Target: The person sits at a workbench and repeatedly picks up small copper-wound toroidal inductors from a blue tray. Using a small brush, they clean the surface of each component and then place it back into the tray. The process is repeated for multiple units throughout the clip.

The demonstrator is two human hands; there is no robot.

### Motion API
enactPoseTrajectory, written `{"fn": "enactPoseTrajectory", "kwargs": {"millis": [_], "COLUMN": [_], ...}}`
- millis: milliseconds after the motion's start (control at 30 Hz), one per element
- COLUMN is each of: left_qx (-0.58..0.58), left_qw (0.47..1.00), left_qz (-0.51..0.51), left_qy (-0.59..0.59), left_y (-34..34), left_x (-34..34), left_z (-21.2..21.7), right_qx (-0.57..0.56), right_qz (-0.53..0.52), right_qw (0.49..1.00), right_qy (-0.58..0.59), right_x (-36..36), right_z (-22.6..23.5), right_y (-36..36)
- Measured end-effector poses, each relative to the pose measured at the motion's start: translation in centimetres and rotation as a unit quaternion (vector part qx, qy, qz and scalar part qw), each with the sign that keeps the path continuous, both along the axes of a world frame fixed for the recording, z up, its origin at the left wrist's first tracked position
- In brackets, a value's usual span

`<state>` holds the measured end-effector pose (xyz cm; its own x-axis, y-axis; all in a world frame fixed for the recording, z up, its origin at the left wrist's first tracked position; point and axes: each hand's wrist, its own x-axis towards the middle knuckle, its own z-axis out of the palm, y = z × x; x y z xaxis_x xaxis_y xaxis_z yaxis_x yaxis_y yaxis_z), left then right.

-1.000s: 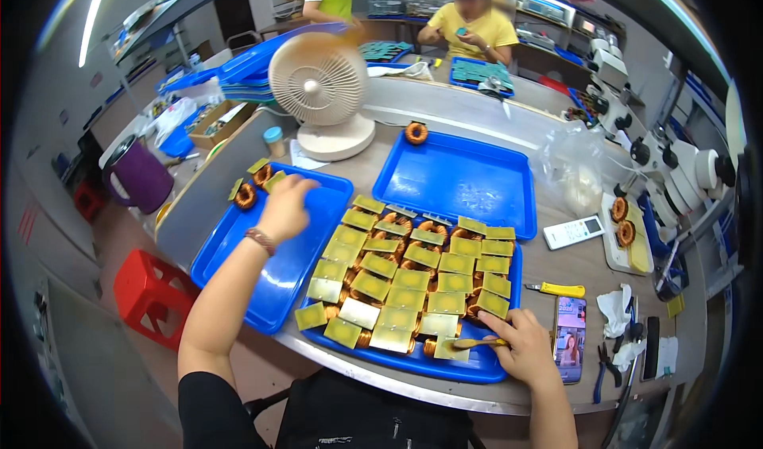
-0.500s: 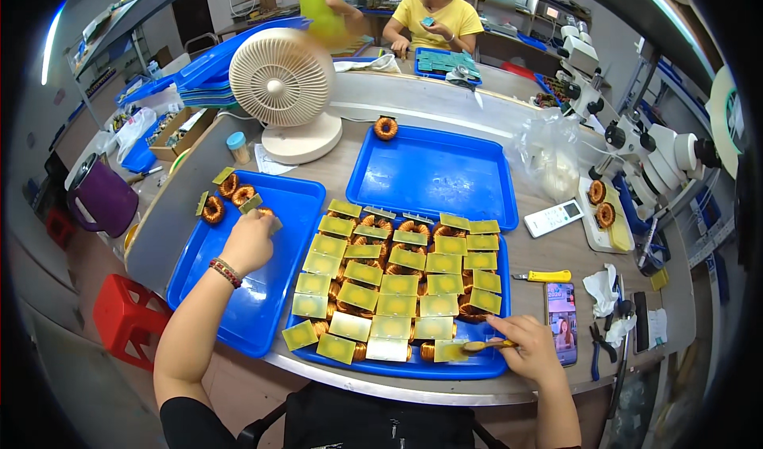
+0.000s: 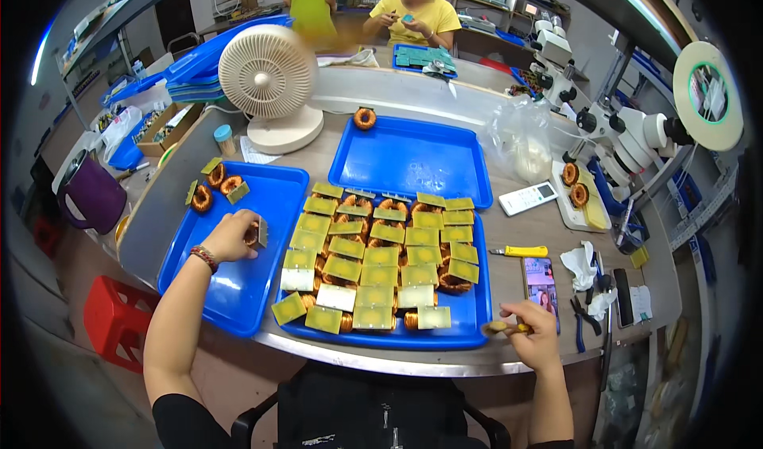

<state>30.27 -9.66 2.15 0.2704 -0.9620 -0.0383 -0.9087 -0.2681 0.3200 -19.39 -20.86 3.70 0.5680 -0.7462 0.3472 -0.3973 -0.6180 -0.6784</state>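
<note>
My left hand is closed around a copper coil with a small green board, held over the left blue tray. Three more coils with boards lie at that tray's far corner. The middle blue tray is packed with several rows of copper coils under yellow-green boards. My right hand rests at the table's front edge beside that tray, gripping a thin yellow-handled tool.
An empty blue tray lies behind, with a lone coil past it. A white desk fan, a phone, a yellow cutter, a remote, microscopes and a purple mug surround. Two people work at the far bench.
My left hand has drawn back from the far corner of the left tray toward me, now holding a coil with board. My right hand stays at the front edge with its tool.
</note>
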Motion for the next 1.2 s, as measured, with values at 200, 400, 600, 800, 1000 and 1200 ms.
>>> {"fn": "enactPoseTrajectory", "kwargs": {"millis": [200,400,600,800,1000,1200], "left_qx": [-0.190,-0.148,-0.033,-0.015,-0.016,-0.024], "left_qw": [0.847,0.850,0.764,0.648,0.436,0.422], "left_qz": [0.091,-0.056,-0.143,-0.017,0.009,-0.009], "left_qy": [0.489,0.503,0.629,0.762,0.900,0.906], "left_y": [5.4,12.1,11.1,10.8,10.2,9.4], "left_x": [-6.2,-19.5,-24.3,-27.2,-28.8,-30.2], "left_z": [1.3,3.8,0.3,-0.3,-1.5,-2.1], "right_qx": [0.086,0.052,-0.238,-0.243,0.138,0.258], "right_qz": [-0.025,0.062,0.098,0.189,0.064,0.196], "right_qw": [0.995,0.983,0.966,0.951,0.970,0.920], "right_qy": [-0.051,-0.164,0.015,-0.030,-0.188,-0.219], "right_x": [-1.4,3.3,4.2,2.2,0.8,3.9], "right_z": [1.7,1.2,-1.1,-0.3,-4.3,-4.9], "right_y": [2.9,8.5,8.5,10.4,9.7,13.2]}}
